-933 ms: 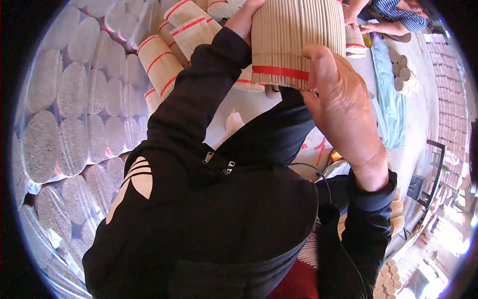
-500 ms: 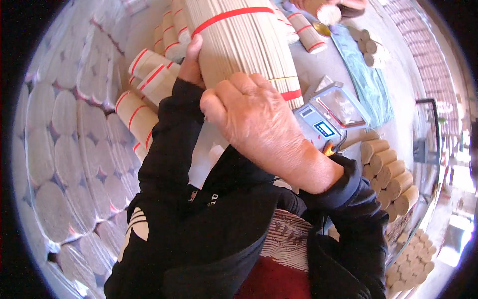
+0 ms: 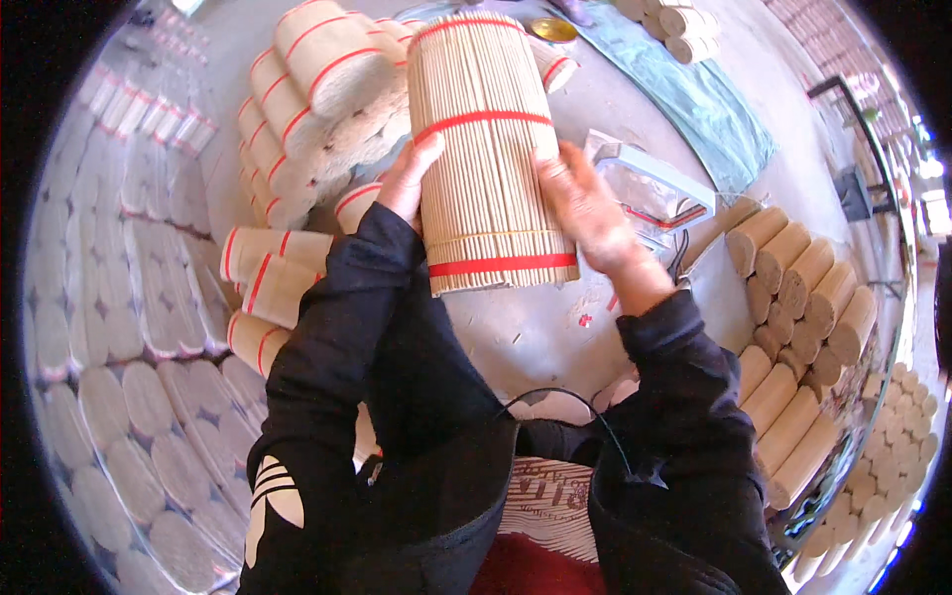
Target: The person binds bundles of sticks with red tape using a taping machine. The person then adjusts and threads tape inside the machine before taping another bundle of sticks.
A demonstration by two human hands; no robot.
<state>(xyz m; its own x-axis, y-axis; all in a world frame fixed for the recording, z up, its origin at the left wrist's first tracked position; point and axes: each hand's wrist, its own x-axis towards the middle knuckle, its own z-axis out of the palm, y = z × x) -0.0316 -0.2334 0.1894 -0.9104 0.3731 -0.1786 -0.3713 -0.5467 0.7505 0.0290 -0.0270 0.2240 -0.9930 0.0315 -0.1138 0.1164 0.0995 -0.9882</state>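
Note:
A large round bundle of thin pale sticks point(image 3: 486, 188) stands nearly upright between my hands. Red bands circle it at the top, middle and bottom, and a thin yellow band sits just above the lowest red one. My left hand point(image 3: 407, 183) grips its left side, thumb lying on the front near the middle band. On the opposite side my right hand point(image 3: 587, 203), slightly blurred, presses against the bundle with its thumb in front. The fingers behind the bundle are hidden.
Red-banded bundles point(image 3: 332, 64) are piled at the far left, with plastic-wrapped bundles point(image 3: 129, 407) beyond. A scale with a clear tray point(image 3: 650, 188) stands right, near a green sheet point(image 3: 694, 99) and a yellow dish point(image 3: 553, 30). Brown bundles point(image 3: 808, 288) are stacked farther right.
The bundle has come lower and more upright, its whole length now showing. My right hand has moved from across its front to its right side. The view has shifted.

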